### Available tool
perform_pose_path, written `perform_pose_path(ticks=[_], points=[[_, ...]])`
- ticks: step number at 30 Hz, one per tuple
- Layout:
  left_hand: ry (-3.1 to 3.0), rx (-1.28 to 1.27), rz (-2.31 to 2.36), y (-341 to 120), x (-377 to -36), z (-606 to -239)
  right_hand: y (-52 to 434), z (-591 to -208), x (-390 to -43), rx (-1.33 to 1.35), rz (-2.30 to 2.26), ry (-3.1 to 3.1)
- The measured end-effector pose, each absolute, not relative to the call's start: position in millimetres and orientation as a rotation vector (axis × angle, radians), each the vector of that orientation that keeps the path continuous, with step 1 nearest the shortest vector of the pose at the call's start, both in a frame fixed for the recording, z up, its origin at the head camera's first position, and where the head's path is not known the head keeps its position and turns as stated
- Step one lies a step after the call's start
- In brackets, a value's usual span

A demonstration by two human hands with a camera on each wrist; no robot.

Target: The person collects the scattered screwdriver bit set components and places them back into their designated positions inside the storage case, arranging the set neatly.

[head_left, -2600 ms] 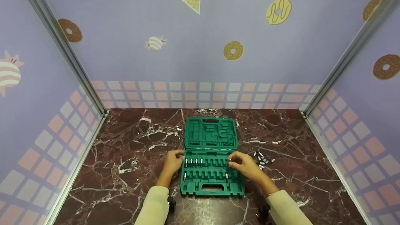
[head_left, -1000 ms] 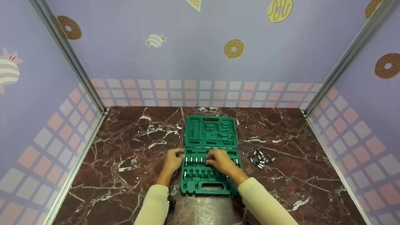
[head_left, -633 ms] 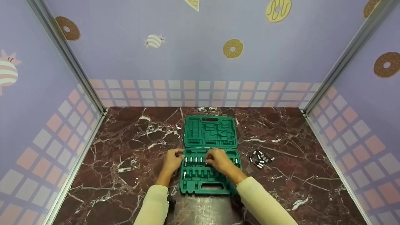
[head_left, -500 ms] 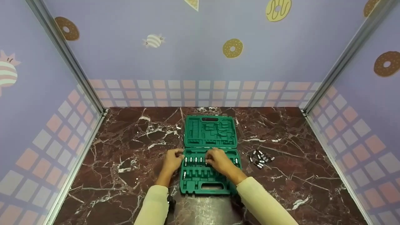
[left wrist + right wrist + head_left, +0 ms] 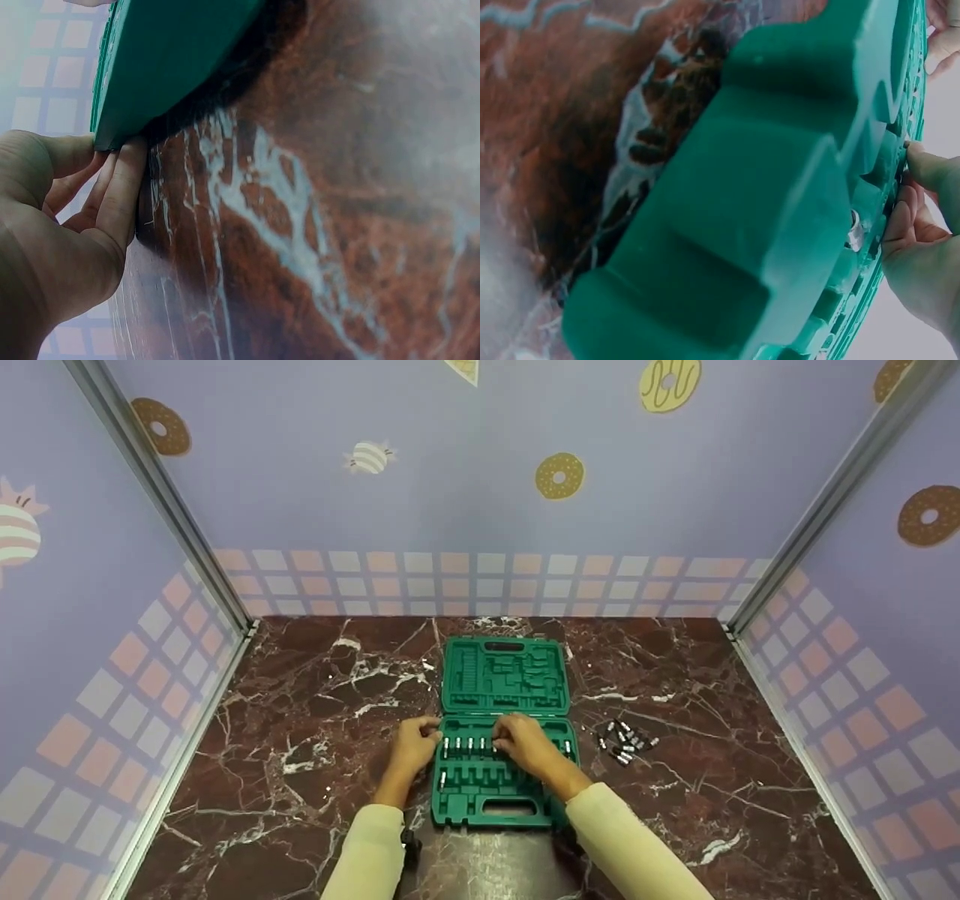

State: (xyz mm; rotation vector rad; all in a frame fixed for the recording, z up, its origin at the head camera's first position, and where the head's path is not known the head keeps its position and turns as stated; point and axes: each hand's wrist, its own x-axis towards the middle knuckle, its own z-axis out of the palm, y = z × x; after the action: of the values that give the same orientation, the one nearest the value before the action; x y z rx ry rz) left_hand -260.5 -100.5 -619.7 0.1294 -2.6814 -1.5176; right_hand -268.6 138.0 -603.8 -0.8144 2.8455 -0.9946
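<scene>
A green tool case [image 5: 504, 675] lies unfolded on the marbled table, lid toward the back. My left hand [image 5: 415, 745] holds the case's left edge; in the left wrist view its thumb and fingertips [image 5: 129, 169] meet at that edge. My right hand [image 5: 528, 746] is over the upper slot row, thumb and fingers pinching a small bit socket [image 5: 495, 748], mostly hidden. To its left, several silver bit sockets [image 5: 470, 747] sit side by side in the slots. One stands at the row's right end, another socket [image 5: 442, 780] in the lower row's left slot.
A loose pile of bit sockets [image 5: 627, 742] lies on the table [image 5: 322, 682] to the right of the case. Patterned walls with metal corner posts [image 5: 169, 502] enclose the table at the back and both sides.
My right hand has moved left along the upper row from its right end, where a bit socket now stands. In the last second it has hardly moved. The left hand stays put.
</scene>
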Motion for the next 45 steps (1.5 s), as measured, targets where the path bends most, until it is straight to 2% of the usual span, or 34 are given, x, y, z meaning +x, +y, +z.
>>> perform_pose_path(ticks=[18,32,45], points=[[-2.685,0.137,-1.504,-101,-259,-618,131,-602,-272,-0.653,-1.009,2.815],[-2.67,0.151,-1.523,-101,-260,-617,131,-599,-273,-0.648,-1.007,2.844],[-2.686,0.125,-1.521,-100,-259,-617,144,-600,-268,-0.753,-1.052,2.813]])
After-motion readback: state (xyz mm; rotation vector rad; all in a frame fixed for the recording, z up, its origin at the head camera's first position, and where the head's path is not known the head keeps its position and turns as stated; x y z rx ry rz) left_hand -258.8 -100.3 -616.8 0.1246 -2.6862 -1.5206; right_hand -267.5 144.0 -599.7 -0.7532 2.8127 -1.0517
